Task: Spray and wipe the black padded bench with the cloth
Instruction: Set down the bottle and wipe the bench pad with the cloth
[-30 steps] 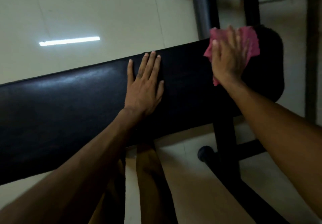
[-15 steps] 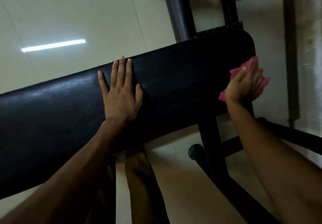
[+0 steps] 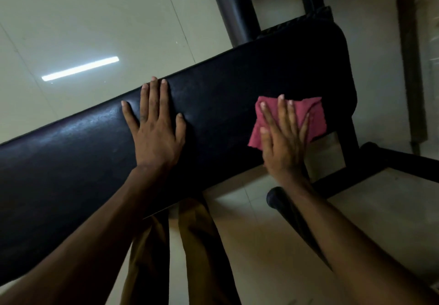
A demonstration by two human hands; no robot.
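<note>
I see the right hand [image 3: 283, 138] flat on the pink cloth [image 3: 308, 117], fingers straight and slightly spread, pressing it onto the black padded bench [image 3: 225, 105]. No pinch; cloth is pinned under palm and fingers, with bunched fabric sticking out past the fingertips and to both sides of the hand. Cloth sits at the near edge of the pad, close to its rounded end, part of it overhanging the edge beside the wrist. Left hand [image 3: 155, 129] is well apart from the cloth along the pad, palm down, fingers straight and spread, resting on bare upholstery with fingertips at the far edge. Bench frame [image 3: 351, 159] runs under the right hand. Tiled floor [image 3: 95, 19] beyond the fingertips.
</note>
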